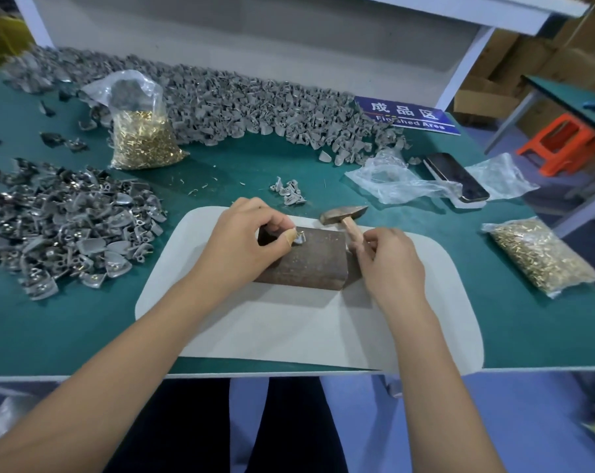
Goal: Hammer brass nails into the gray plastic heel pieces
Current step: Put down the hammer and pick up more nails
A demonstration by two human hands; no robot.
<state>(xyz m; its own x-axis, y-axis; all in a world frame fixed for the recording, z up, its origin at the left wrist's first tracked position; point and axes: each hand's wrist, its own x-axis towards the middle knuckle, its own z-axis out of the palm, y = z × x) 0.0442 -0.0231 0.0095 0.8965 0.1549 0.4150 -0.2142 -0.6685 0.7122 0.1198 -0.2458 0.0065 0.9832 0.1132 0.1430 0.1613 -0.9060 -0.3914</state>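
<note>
A green tabletop (pixel 459 268) under a white shelf frame carries a pale rounded mat (pixel 289 319) at its near edge. On the mat sits a rusty brown metal block (pixel 306 261). The left hand (pixel 244 237) pinches a small gray heel piece (pixel 300 237) against the block's far-left corner. The right hand (pixel 388 257) has its grip curled round the wooden handle of a hammer (pixel 343 215). Gray heel pieces heap along the far edge (pixel 255 104) and left edge (pixel 67 227); clear bags of brass nails (pixel 144 138) glint.
</note>
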